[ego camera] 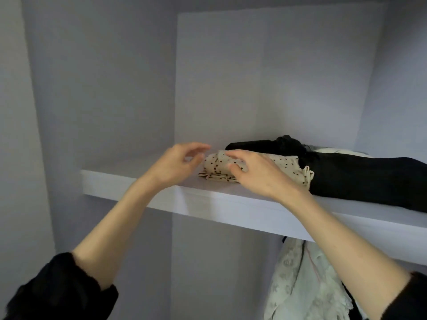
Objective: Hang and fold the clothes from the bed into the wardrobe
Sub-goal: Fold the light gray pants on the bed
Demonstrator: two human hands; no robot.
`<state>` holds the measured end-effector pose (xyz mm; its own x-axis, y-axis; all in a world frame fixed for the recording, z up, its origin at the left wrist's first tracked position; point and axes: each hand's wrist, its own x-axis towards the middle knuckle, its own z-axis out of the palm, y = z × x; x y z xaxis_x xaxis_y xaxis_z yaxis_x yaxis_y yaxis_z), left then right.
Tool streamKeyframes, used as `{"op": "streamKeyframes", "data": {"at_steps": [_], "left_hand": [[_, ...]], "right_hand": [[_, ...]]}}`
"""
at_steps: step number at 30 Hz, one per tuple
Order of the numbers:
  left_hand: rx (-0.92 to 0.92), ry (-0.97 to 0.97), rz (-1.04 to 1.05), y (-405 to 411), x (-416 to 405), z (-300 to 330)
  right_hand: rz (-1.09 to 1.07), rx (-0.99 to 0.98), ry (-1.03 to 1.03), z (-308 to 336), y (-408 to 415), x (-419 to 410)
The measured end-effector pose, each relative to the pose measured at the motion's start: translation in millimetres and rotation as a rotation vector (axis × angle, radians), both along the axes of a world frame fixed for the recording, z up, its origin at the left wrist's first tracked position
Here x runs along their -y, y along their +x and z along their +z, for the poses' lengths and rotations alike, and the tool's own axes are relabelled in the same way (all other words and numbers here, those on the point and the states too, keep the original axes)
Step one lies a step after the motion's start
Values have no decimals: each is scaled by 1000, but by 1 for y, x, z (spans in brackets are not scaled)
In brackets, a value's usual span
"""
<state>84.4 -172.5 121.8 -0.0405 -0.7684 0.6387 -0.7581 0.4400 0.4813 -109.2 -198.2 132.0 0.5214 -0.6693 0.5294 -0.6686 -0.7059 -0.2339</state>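
Note:
A folded cream garment with dark dots (286,166) lies on the white wardrobe shelf (208,204). My right hand (256,174) hovers over it with fingers loosely curved, fingertips close to the fabric; contact is unclear. My left hand (178,165) is raised just left of the garment, fingers relaxed and holding nothing. A folded black garment (360,179) lies on the shelf right beside the dotted one, and another black piece (265,144) sits behind it.
Below the shelf at the right hang a pale lace garment (293,280) and other clothes. The wardrobe's back wall (265,77) and left side panel (104,88) enclose the compartment. The shelf's left part is bare.

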Motion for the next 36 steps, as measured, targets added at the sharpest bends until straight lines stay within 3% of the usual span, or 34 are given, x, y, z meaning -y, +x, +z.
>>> {"op": "streamKeyframes", "data": {"at_steps": [4, 8, 13, 17, 27, 31, 36], "left_hand": [[-143, -143, 183, 36, -64, -25], [-230, -158, 399, 85, -169, -59], [-245, -37, 695, 99, -321, -113], [-324, 31, 968, 89, -465, -174], [-681, 236, 1620, -39, -825, -285], [-834, 300, 1828, -100, -920, -306], [-1052, 242, 2098, -177, -1021, -323]], "right_hand": [[137, 197, -63, -10, 58, -29], [345, 182, -34, -37, 131, -86], [608, -4, 126, -100, 187, -194], [843, -268, 225, -165, 213, -312], [1512, -606, 326, -269, 216, -665], [1751, -688, 270, -296, 201, -782], [2054, -822, 141, -320, 170, -920]]}}
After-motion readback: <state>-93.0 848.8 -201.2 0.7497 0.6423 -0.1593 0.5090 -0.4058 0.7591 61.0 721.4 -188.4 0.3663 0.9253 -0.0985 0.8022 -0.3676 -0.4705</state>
